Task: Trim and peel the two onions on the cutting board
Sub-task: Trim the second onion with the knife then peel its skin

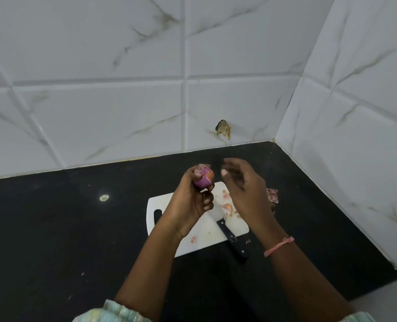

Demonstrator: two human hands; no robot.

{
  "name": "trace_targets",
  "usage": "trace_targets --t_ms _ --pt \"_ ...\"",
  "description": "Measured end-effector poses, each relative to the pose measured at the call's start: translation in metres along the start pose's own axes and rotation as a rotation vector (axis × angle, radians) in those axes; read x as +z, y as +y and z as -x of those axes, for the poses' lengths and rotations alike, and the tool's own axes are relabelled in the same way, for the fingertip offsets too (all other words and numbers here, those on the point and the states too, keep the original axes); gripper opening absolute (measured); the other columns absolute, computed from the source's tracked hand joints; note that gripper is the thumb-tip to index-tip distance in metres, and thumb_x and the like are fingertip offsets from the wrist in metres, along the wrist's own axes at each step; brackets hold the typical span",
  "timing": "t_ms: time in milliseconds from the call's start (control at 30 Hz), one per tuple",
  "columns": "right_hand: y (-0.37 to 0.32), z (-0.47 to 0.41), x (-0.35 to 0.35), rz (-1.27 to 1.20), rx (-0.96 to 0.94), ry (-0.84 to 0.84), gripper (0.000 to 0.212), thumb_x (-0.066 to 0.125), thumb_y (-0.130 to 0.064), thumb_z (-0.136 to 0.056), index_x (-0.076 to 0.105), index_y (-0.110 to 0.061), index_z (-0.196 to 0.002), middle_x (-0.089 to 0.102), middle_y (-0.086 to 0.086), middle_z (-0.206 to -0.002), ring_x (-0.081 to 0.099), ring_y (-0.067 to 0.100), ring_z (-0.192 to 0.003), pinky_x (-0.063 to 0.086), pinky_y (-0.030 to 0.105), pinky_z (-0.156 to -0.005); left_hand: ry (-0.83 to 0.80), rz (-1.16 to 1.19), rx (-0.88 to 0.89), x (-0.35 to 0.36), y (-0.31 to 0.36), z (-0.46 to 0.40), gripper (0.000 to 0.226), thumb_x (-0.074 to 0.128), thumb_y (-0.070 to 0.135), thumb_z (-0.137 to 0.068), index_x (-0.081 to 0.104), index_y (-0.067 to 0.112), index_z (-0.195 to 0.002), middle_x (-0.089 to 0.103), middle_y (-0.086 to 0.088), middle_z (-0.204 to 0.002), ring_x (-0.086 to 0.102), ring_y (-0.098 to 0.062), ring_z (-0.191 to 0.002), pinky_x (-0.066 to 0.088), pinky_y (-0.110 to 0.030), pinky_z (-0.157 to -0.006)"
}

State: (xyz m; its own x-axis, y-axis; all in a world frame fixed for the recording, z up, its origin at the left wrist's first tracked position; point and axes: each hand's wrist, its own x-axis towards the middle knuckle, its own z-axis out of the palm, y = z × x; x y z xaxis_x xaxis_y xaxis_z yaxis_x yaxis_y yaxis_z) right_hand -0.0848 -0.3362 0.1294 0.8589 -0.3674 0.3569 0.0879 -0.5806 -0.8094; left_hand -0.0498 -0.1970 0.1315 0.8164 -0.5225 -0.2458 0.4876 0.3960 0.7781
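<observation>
My left hand (190, 198) grips a purple onion (204, 176), part peeled with a strip of orange skin left on its right side, and holds it above the far edge of the white cutting board (199, 240). My right hand (243, 184) hovers just right of the onion with loosely curled fingers, holding nothing that I can see. A black-handled knife (230, 233) lies on the board, its handle sticking out over the near right edge. Peel scraps (228, 206) lie on the board under my right hand. No second onion shows.
The board sits on a black counter (53, 228) in a corner of white tiled walls. A small pile of onion skins (273, 195) lies on the counter right of the board. A chipped hole (223, 129) marks the back wall.
</observation>
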Motion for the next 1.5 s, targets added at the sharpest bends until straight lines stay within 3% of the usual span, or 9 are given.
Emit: trace_targets --t_ms 67,133,433,633,800,1033,1167,1333,1500 --pt "-0.014 0.005 -0.001 -0.091 -0.095 -0.036 0.017 0.066 -0.021 -0.091 0.064 -0.021 -0.108 0.067 -0.016 -0.098 0.064 -0.004 -0.092 0.051 0.01 -0.077 0.007 -0.058 0.05 0.002 0.0 0.0 0.026 0.035 0.023 -0.102 0.057 0.016 -0.116 0.049 -0.011 -0.09 0.038 -0.015 -0.057 0.03 -0.028 -0.054" --pt "-0.019 0.006 0.002 -0.112 -0.124 -0.043 0.015 0.071 -0.021 -0.087 0.066 -0.019 -0.101 0.069 -0.013 -0.092 0.067 0.0 -0.087 0.054 0.013 -0.075 0.009 -0.107 0.093 0.003 -0.002 0.001 0.024 0.039 0.024 -0.104 0.057 0.019 -0.119 0.055 -0.011 -0.099 0.042 -0.016 -0.063 0.032 -0.03 -0.058" --pt "-0.013 0.01 0.009 -0.149 -0.194 0.019 0.012 0.07 -0.014 -0.088 0.07 -0.011 -0.1 0.072 -0.007 -0.091 0.069 0.002 -0.087 0.056 0.017 -0.076 0.031 -0.205 0.14 0.006 -0.002 0.003 0.03 0.037 0.028 -0.107 0.045 0.02 -0.134 0.053 -0.015 -0.112 0.048 -0.018 -0.072 0.039 -0.03 -0.061" --pt "-0.011 0.007 0.007 -0.185 -0.201 0.0 0.018 0.072 -0.014 -0.086 0.071 -0.009 -0.104 0.074 -0.002 -0.096 0.07 0.004 -0.089 0.058 0.022 -0.079 0.054 -0.205 0.146 0.009 -0.002 0.002 0.033 0.035 0.028 -0.107 0.044 0.018 -0.137 0.054 -0.016 -0.11 0.049 -0.014 -0.068 0.04 -0.029 -0.061" --pt "-0.01 0.007 0.005 -0.181 -0.236 0.039 0.015 0.071 -0.009 -0.087 0.073 -0.009 -0.102 0.073 -0.004 -0.091 0.07 0.004 -0.086 0.057 0.018 -0.076 0.061 -0.2 0.17 0.013 -0.001 0.004 0.027 0.034 0.023 -0.106 0.044 0.019 -0.13 0.051 -0.014 -0.101 0.042 -0.012 -0.055 0.035 -0.029 -0.055" --pt "-0.016 0.009 0.006 -0.259 -0.213 0.056 0.014 0.07 -0.01 -0.087 0.073 -0.01 -0.101 0.072 -0.008 -0.091 0.07 0.002 -0.086 0.056 0.018 -0.076 0.081 -0.239 0.212 0.016 -0.002 0.005 0.019 0.037 0.023 -0.105 0.045 0.025 -0.122 0.055 -0.01 -0.098 0.042 -0.011 -0.056 0.036 -0.027 -0.053" --pt "-0.017 0.009 0.005 -0.254 -0.207 0.085 0.016 0.07 -0.008 -0.086 0.072 -0.016 -0.101 0.07 -0.016 -0.088 0.069 -0.001 -0.084 0.052 0.01 -0.073 0.082 -0.227 0.228 0.019 -0.003 0.006 0.018 0.038 0.024 -0.105 0.045 0.026 -0.122 0.054 -0.008 -0.094 0.04 -0.011 -0.055 0.035 -0.028 -0.053" --pt "-0.016 0.008 0.006 -0.252 -0.205 0.064 0.022 0.072 -0.013 -0.085 0.073 -0.01 -0.107 0.073 -0.008 -0.096 0.07 0.001 -0.09 0.054 0.015 -0.079 0.09 -0.248 0.235 0.018 -0.002 0.005 0.02 0.039 0.025 -0.105 0.043 0.023 -0.124 0.054 -0.011 -0.094 0.043 -0.014 -0.063 0.037 -0.029 -0.056" --pt "-0.018 0.011 0.006 -0.224 -0.229 0.087 0.022 0.07 -0.008 -0.087 0.071 -0.015 -0.108 0.068 -0.017 -0.095 0.068 -0.004 -0.09 0.052 0.01 -0.078 0.096 -0.259 0.229 0.018 -0.002 0.005 0.018 0.039 0.027 -0.105 0.044 0.026 -0.123 0.055 -0.011 -0.095 0.045 -0.015 -0.067 0.04 -0.029 -0.058"
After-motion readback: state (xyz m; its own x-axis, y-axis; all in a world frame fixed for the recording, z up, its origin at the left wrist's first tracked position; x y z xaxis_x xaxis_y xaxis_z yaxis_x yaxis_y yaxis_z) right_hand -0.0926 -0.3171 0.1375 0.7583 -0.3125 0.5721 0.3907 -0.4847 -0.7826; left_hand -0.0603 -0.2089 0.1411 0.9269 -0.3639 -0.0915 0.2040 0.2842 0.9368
